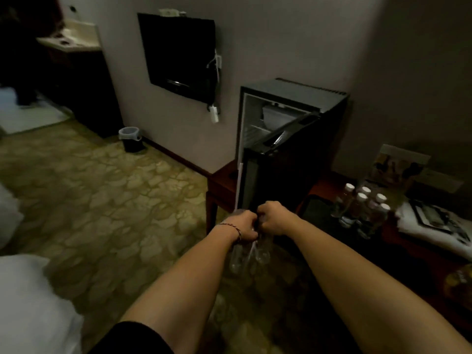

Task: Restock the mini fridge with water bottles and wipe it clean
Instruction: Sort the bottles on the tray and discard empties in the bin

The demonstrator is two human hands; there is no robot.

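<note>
Bottles (249, 254) in clear wrap hang below both fists, frame centre, 6 o'clock of fridge (288, 139).
Left hand (242, 227) and right hand (274, 217) touch, fingers curled tight on the wrap top; bottles dangle beneath the knuckles. Fridge door open. More bottles (364, 209) stand at 3 o'clock on table (413, 249).

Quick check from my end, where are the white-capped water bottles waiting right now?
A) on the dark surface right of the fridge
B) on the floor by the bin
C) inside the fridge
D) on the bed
A: the white-capped bottles stand clustered on the dark surface to the right of the open mini fridge.
</note>
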